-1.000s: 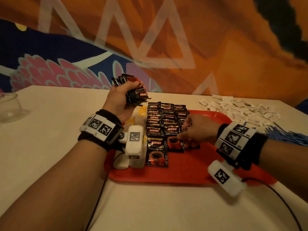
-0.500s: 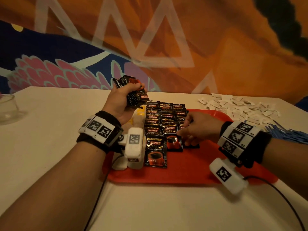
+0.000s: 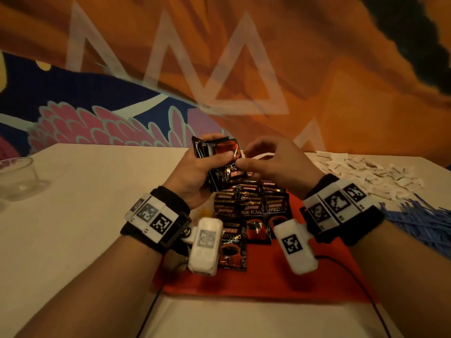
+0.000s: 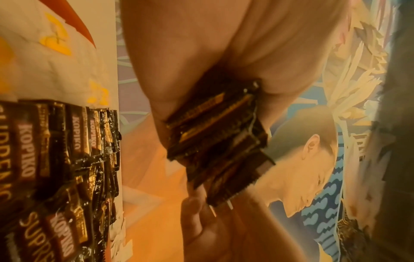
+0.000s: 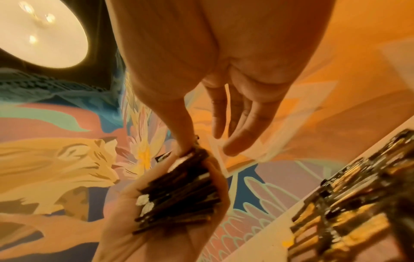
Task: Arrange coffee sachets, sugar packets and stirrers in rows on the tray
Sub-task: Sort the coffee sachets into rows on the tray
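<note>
The fingers (image 3: 214, 160) of the left hand (image 3: 192, 172) are curled round a thick stack of Kopiko coffee sachets (image 3: 219, 162), which is held raised above the far end of the red tray (image 3: 268, 279), presumably so that one sachet at a time can be drawn off without the supply being set down. The right hand (image 3: 275, 162) is brought up against the stack, its thumb and forefinger (image 3: 246, 164) pressed together at the front sachet's edge as if to peel it away; in the right wrist view the thumb is seen touching the stack's edge while the other fingers (image 5: 237, 124) are spread loosely and hold nothing. Whether the front sachet is already pinched free cannot be told. On the tray, three rows of Kopiko sachets (image 3: 249, 211) are laid overlapping like shingles, so that each brand strip shows and space is saved; the rows run from the tray's far end toward its near edge, the left row reaching nearest. The near and right parts of the tray are left red and bare, judged to be reserved for the other items. Off the tray's right side, on the counter (image 3: 85, 215), a loose heap of white sugar packets (image 3: 366, 172) and a bundle of blue stirrers (image 3: 419, 220) are lying, not yet arranged. A glass bowl (image 3: 17, 176) stands well to the left of the tray.
</note>
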The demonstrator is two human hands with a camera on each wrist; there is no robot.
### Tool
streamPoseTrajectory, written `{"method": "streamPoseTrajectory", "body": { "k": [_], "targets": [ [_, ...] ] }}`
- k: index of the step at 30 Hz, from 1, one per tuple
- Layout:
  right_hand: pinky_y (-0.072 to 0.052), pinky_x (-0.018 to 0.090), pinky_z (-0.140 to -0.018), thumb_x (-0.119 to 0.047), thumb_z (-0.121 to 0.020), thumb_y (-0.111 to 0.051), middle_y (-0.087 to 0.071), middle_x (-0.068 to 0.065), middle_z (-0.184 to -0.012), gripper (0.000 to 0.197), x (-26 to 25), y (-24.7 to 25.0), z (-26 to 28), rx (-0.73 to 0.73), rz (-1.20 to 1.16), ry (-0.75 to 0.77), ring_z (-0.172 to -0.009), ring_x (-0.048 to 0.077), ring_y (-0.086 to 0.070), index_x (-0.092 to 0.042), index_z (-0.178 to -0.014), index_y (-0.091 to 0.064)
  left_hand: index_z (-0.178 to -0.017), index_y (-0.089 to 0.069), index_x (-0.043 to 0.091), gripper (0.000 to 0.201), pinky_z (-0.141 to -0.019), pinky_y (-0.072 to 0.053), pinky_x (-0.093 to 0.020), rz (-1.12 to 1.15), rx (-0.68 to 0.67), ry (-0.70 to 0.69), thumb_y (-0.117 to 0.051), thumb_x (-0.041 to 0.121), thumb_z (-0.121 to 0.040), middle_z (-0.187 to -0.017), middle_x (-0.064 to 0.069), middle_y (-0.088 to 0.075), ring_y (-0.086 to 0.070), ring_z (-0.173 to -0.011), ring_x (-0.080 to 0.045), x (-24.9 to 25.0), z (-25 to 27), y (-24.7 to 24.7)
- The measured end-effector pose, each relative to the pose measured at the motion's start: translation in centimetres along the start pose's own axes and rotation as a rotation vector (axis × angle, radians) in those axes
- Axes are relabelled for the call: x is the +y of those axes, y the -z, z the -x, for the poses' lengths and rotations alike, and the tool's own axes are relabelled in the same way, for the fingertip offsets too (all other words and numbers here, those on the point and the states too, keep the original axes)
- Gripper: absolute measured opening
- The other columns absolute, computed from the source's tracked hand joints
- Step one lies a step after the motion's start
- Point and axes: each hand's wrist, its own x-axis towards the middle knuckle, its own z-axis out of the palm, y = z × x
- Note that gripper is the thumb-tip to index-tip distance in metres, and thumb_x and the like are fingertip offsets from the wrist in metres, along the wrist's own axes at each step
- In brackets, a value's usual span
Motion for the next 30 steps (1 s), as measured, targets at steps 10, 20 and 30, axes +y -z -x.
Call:
{"method": "streamPoseTrajectory", "body": {
  "k": [10, 20, 30],
  "targets": [
    [-0.052, 0.044, -0.086, 0.008, -0.083, -0.066, -0.067, 0.009, -0.088, 0.017, 0.2, -0.1, -0.7, -0.074, -0.358, -0.081, -0.086, 0.025, -0.065, -0.009, -0.083, -0.068, -0.120, -0.056, 0.014, 0.042, -0.077, -0.060, -0.043, -0.003, 0.019, -0.021, -0.068, 0.013, -0.080, -0.113, -0.017, -0.067, -0.069, -0.095, -0.032, 0.3, 0.1, -0.1],
    [-0.061, 0.038, -0.074, 0.014, -0.078, -0.069, -0.070, 0.015, -0.096, 0.041, -0.4, -0.4, -0.5, -0.246, -0.434, -0.089, -0.087, 0.029, -0.070, -0.009, -0.111, -0.059, -0.109, -0.061, 0.017, 0.030, -0.066, -0.061, -0.040, 0.015, 0.205, -0.170, -0.055, -0.006, -0.090, -0.106, -0.016, -0.065, -0.070, -0.084, -0.032, 0.7, -0.2, -0.4],
    [-0.051, 0.025, -0.073, -0.001, -0.088, -0.065, -0.066, -0.002, -0.085, 0.019, -1.0, 0.4, -1.3, 0.239, -0.390, 0.038, -0.080, 0.012, -0.062, -0.019, -0.083, -0.064, -0.124, -0.057, 0.017, 0.047, -0.068, -0.058, -0.036, -0.155, 0.166, -0.146, -0.067, 0.006, -0.080, -0.105, -0.007, -0.067, -0.067, -0.084, -0.023, 1.2, 0.2, -0.2]
  ]
}}
